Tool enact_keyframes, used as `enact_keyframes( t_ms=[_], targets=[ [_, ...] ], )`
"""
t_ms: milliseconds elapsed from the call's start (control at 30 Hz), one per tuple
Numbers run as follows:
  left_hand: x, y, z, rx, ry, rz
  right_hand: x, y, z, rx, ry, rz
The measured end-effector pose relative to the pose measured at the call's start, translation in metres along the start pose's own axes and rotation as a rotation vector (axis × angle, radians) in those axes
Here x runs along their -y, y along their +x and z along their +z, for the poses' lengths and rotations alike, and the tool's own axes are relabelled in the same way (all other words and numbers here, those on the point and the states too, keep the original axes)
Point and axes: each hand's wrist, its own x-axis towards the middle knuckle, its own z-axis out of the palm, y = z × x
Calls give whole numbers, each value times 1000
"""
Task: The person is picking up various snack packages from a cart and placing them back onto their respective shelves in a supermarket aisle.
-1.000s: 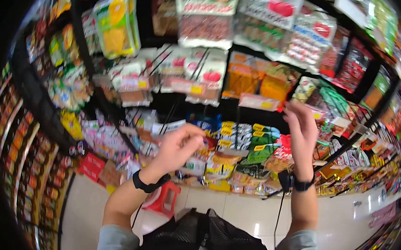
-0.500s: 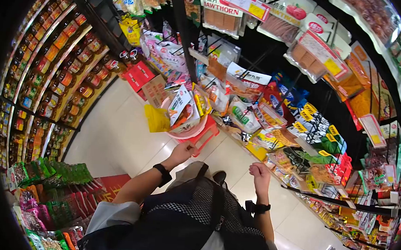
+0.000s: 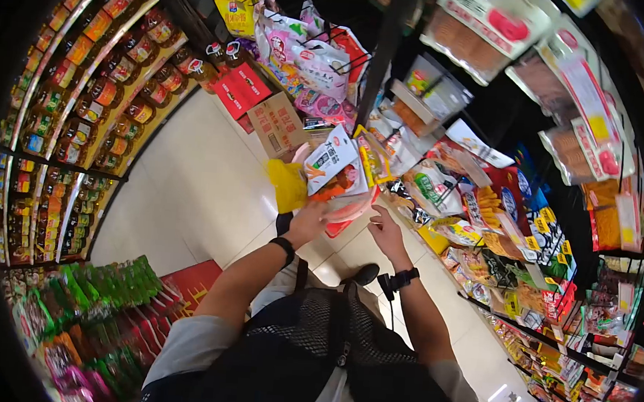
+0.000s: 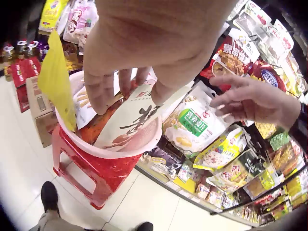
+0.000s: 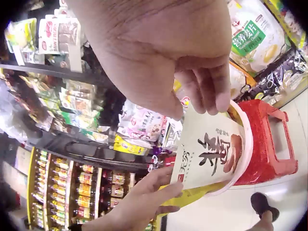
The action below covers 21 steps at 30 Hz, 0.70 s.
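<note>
Reaching over a pink tub (image 4: pixel 120 152) atop a red plastic stool (image 4: pixel 110 173) in a shop aisle, with the left hand (image 3: pixel 309 222) at the upper end of a cream snack pouch (image 5: pixel 202 144) printed with a large black brush-style character. Cannot tell, given the overlap in both wrist views, whether clamped on the pouch with the left fingers or merely touching it. Held near the tub's right side, the right hand (image 3: pixel 387 233), with fingers apart and slightly bent, close to an oatmeal bag (image 4: pixel 192 122) on the shelf. Tilted, with lower end inside the tub and upper end above the rim, in the pouch's case; packed alongside a white bag (image 3: pixel 331 159) and a yellow bag (image 4: pixel 57 82) jutting over the side. Framed by hanging hawthorn packs (image 3: pixel 491 30) at upper right, shelved bottles (image 3: pixel 139 66) at left, and a red carton (image 3: pixel 241 91) and cardboard box (image 3: pixel 276 125) beyond the tub.
</note>
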Motion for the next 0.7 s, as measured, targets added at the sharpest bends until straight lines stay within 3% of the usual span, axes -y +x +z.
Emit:
enact_keyframes(
  t_ms=[167, 233, 367, 467, 567, 600, 633, 700],
  targets=[
    [21, 51, -23, 494, 50, -79, 16, 45, 63, -56, -58, 196],
    [28, 64, -30, 454, -46, 75, 28, 47, 72, -86, 5, 288],
    [32, 80, -29, 350, -240, 384, 49, 29, 79, -369, 41, 369],
    [18, 87, -60, 390, -329, 534, 75, 9, 75, -628, 141, 204],
    [-1, 87, -108, 443, -397, 675, 96, -11, 66, -717, 250, 204],
    [-10, 88, -133, 455, -424, 739, 104, -18, 64, -698, 317, 210],
    [-23, 93, -163, 601, -335, 751, 110, -26, 61, -682, 388, 211],
    [-38, 96, -194, 539, -392, 873, 103, -41, 55, -548, 474, 107]
  ],
)
